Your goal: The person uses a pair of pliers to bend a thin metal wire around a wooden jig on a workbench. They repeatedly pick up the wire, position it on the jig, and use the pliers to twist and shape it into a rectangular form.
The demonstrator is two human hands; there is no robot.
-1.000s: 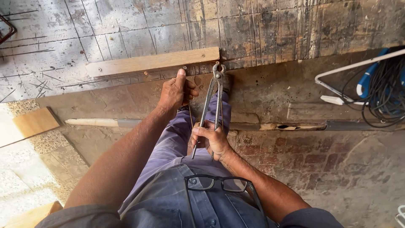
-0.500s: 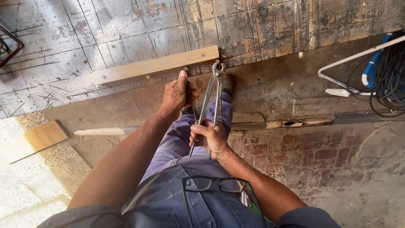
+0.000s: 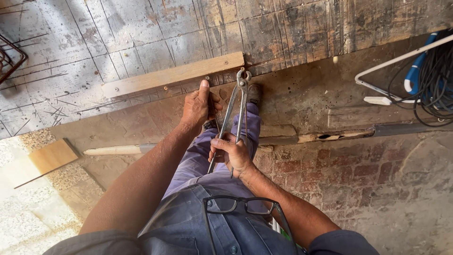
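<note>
The pincers (image 3: 236,115) stand in much the same place as half a second ago, head still up at the lower edge of the batten (image 3: 173,74); the view has shifted only a little, and the hands have hardly moved. The right hand (image 3: 232,153) is closed around the two long handles low down, the pincer head well beyond it by the batten's right end. The left hand (image 3: 199,105) is loosely curled, thumb stretched up to touch the batten's lower edge just left of the pincer head; whether it pinches anything I cannot tell. A boot (image 3: 255,93) shows just right of the head. Glasses (image 3: 240,206) hang at the shirt. Cables (image 3: 432,78) lie far right.
</note>
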